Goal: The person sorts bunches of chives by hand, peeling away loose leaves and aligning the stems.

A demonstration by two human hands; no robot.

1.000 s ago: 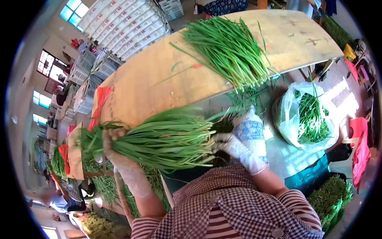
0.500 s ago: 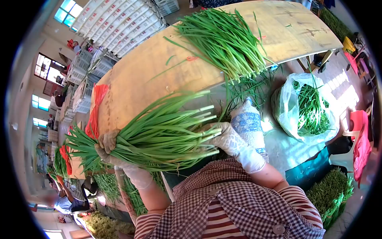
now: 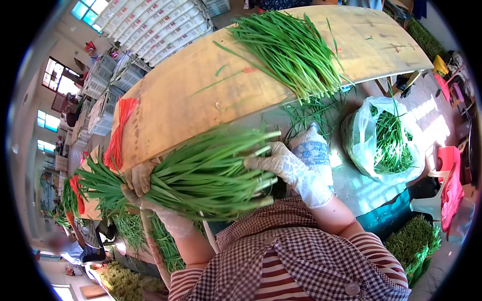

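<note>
The gloved left hand [image 3: 139,181] was closed around one chive bunch [image 3: 201,170] near its leaf tips. The gloved right hand [image 3: 283,163] touched the stem ends; whether its fingers gripped any stems could not be determined. The bunch was held crosswise above the person's lap, near the wooden tabletop [image 3: 186,100]. Its leaves were long, flat and green, partly blurred; the stems were paler, with uneven ends. On the tabletop were counted one chive pile [image 3: 288,55], stems toward the near edge, and one bundle of red strips [image 3: 120,135]. Beyond the right hand stood one open plastic bag [image 3: 357,138] containing loose green leaves [image 3: 391,145].
</note>
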